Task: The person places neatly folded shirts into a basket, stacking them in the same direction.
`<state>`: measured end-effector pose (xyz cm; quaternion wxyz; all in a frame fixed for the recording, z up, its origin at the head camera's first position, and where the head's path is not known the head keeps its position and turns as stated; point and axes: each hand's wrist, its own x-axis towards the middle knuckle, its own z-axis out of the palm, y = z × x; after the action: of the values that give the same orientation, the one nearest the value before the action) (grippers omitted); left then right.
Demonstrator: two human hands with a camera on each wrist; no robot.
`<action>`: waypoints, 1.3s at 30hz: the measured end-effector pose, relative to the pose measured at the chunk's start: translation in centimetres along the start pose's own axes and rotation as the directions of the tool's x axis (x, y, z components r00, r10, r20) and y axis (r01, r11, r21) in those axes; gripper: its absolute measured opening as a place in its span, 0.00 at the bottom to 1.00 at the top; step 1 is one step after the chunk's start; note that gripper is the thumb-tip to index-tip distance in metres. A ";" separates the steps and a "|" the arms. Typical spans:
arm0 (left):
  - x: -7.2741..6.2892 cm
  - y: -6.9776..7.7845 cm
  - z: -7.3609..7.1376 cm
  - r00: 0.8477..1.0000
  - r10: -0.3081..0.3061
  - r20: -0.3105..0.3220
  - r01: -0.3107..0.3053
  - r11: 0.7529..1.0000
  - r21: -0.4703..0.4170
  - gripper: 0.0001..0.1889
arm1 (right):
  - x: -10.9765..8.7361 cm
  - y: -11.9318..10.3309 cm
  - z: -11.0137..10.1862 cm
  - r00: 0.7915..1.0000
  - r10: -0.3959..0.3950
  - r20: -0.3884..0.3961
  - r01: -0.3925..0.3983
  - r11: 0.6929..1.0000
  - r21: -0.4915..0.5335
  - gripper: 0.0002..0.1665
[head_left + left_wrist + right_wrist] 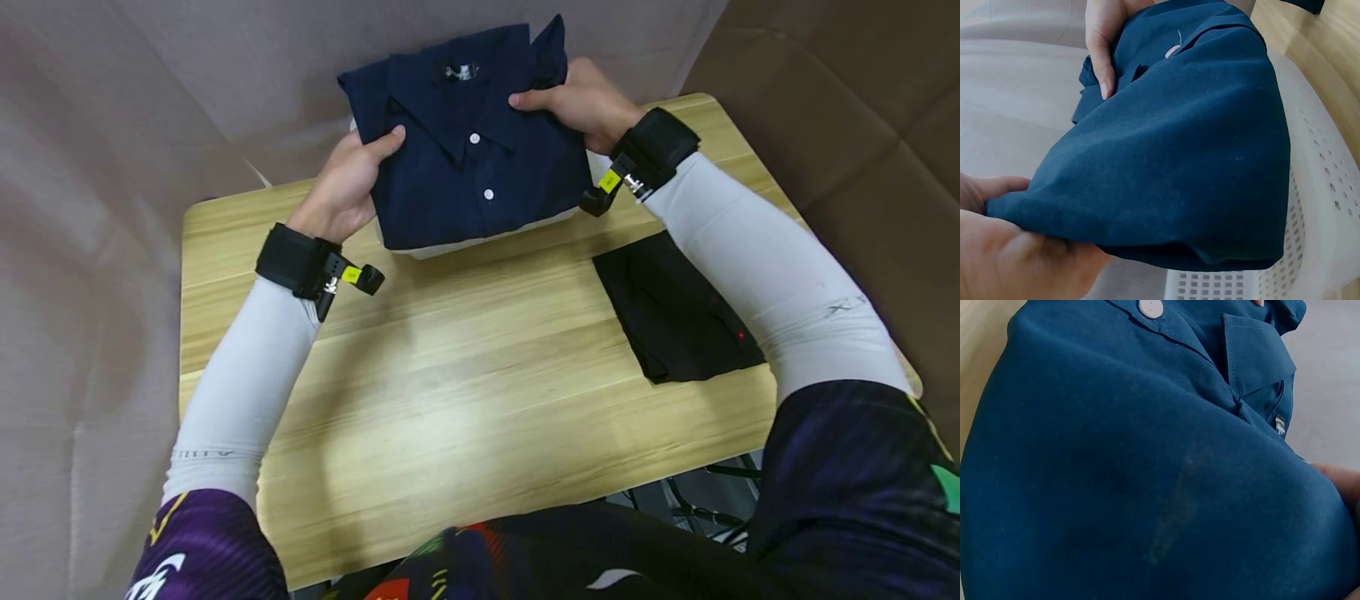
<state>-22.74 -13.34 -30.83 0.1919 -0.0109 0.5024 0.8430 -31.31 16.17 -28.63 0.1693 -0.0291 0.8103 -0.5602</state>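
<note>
You hold a folded navy-blue cloth shirt with a pointed collar (431, 179) in both hands, above a white perforated plastic basket (1329, 187) at the far edge of a pale wood-grain counter (450, 400). Your left hand (347, 179) has its grip on the shirt's left edge: the thumb lies on the front of the cloth, and the fingers go behind it. Your right hand (588, 104) grasps the opposite side the same way, thumb pressed on the front near the collar, its other fingers mostly hidden by the fabric.

The shirt's front faces you, with a small neck label (461, 72) inside the collar and two round white buttons (488, 194) in a line below it. From the head view the cloth covers most of the basket, leaving a strip of its near rim in sight; the left wrist view shows the gridded holes of the basket under the shirt's lower edge. You cannot tell from these views whether the cloth touches the basket.

To your right, well apart from the basket, a folded black cloth garment with a tiny red mark (667, 308) lies flat on the counter, partly behind your white-sleeved right forearm (757, 250). A grey fabric backdrop (82, 208) hangs beyond the counter.
</note>
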 end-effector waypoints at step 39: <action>4.9 -2.0 -1.3 0.954 -0.170 -0.248 0.183 0.983 0.029 0.09 | 3.9 3.9 -0.1 0.967 0.229 -0.111 -0.242 0.962 -0.124 0.20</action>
<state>-26.81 -12.10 -34.20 0.2031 -0.1546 0.5408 0.8015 -34.46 16.73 -33.14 0.1935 0.0828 0.8515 -0.4803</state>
